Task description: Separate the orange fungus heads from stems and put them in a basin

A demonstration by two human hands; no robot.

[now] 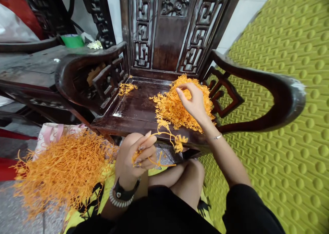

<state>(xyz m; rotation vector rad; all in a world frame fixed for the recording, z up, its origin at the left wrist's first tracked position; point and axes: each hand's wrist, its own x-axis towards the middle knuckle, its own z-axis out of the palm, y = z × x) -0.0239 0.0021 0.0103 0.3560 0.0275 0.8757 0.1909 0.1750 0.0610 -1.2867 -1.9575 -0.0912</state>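
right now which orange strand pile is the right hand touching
The big pile of orange strands on the dark wooden chair seat, under the right hand; not the tiny back-corner clump.

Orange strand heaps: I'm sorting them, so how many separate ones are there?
3: a big heap lower left, one under the right hand on the chair seat, a small clump at the seat's back left.

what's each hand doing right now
Left hand: closed on a few orange strands.
Right hand: fingers pinching at the orange pile on the chair seat.
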